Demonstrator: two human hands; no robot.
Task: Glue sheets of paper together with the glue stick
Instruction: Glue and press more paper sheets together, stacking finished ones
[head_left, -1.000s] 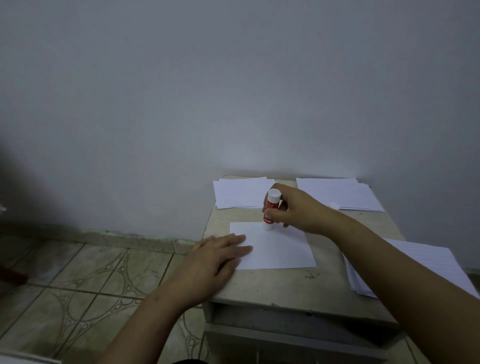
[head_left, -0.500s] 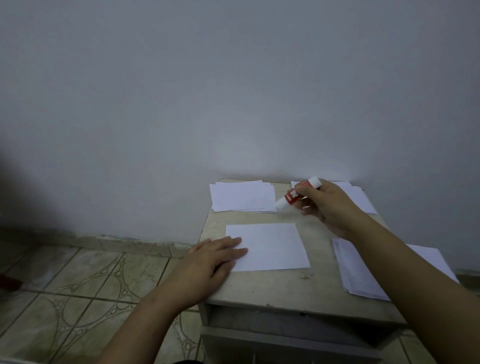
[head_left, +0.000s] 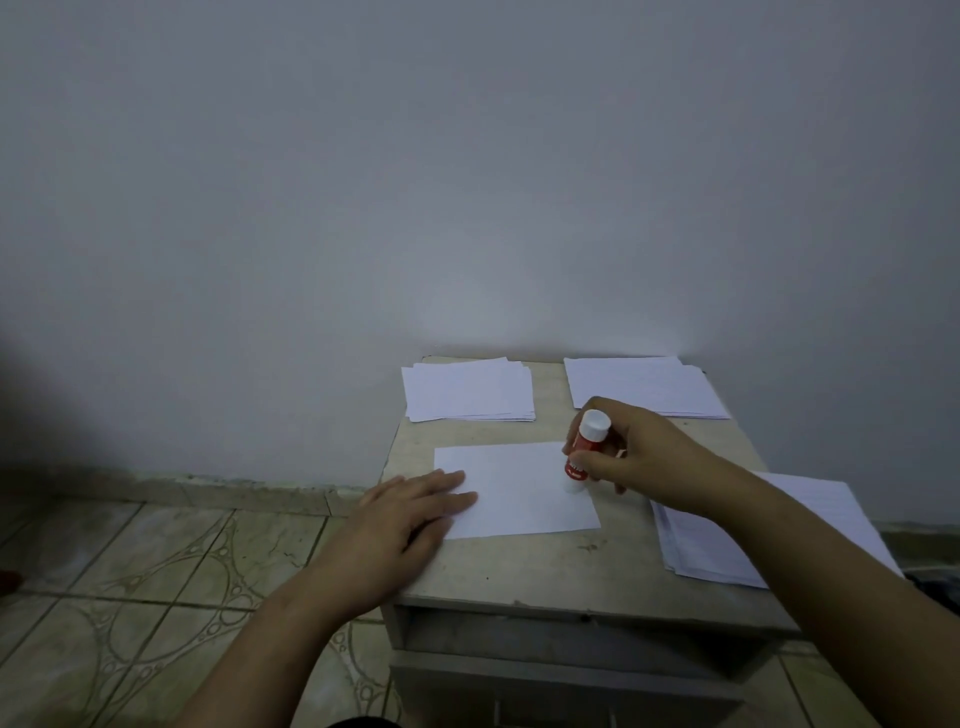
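Glue stick (head_left: 586, 451) is upright in the right hand (head_left: 636, 457), fingers wrapped round its red barrel, with the bottom end down on the right edge of the single sheet (head_left: 519, 491) lying mid-bench. Looks like glue is going along that edge, though whether the tip actually touches the paper is hard to tell from this angle. The left hand (head_left: 410, 514) lies flat with straight fingers on the sheet's left edge, grasping nothing, probably just pinning the paper so it doesn't slide while the stick drags over it.

Three stacks of paper sit around it on the bench (head_left: 545, 577): back-left stack (head_left: 467, 389), back-right stack (head_left: 644, 387), and the near-right stack (head_left: 810, 525) partly under the right forearm. Handy reach for grabbing the next sheet, presumably.

Compared with half a second ago, the stick was tilted and lifted up near the back stacks; now it has come down to the sheet's right side. A second ago it was at the sheet's far edge. The left hand hasn't budged.
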